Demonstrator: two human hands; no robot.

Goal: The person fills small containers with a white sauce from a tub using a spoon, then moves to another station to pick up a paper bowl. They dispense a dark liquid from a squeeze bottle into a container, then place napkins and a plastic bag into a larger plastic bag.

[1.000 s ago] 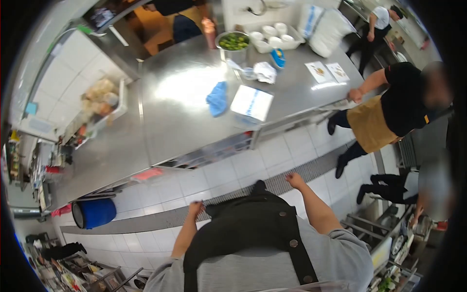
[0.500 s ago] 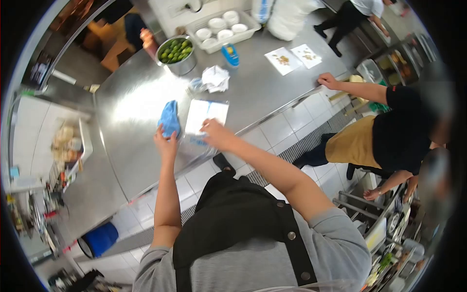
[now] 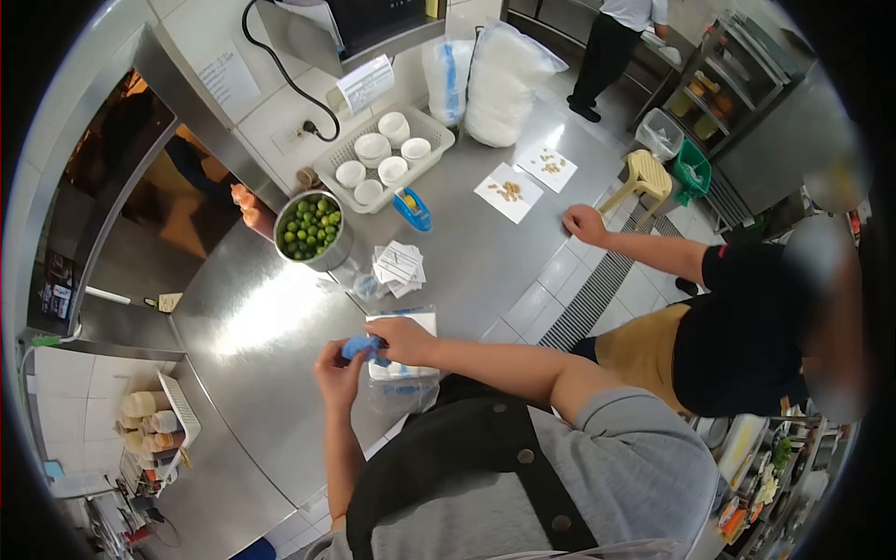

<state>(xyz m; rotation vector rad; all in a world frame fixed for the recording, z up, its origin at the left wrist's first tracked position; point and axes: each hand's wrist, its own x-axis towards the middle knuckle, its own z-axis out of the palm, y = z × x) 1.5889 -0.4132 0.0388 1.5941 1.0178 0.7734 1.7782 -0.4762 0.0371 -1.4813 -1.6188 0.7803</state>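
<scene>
Left hand (image 3: 338,373) and right hand (image 3: 403,342) both clamp the blue cloth (image 3: 359,347), which is bunched between them over the steel counter (image 3: 257,383), beside the white packet (image 3: 420,323). Paper slips (image 3: 399,267) lie on the counter beyond the packet.

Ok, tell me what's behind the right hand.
The white pack: parts of it show above and below the right hand, while the middle is covered. Whether the two touch can't be told.
</scene>
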